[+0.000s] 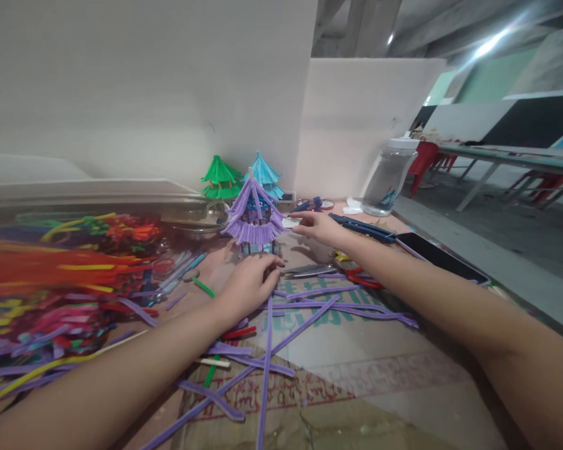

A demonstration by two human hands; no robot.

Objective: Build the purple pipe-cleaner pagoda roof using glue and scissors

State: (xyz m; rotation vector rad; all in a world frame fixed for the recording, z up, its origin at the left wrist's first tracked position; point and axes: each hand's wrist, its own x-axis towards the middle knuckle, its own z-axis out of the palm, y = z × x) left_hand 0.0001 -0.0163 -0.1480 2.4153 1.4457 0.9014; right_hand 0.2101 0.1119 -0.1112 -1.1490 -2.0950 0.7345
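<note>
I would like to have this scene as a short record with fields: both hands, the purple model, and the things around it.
Left hand: near the front foot of the purple model; grip unclear
Right hand: right of the model, fingers by a small white piece; hold unclear
Purple model: upright, pointed top, tiered roof
Behind it: green model, light-blue model
In front: loose purple strips
Left side: heap of coloured strips, blurred
Right side: scissors, bottle
</note>
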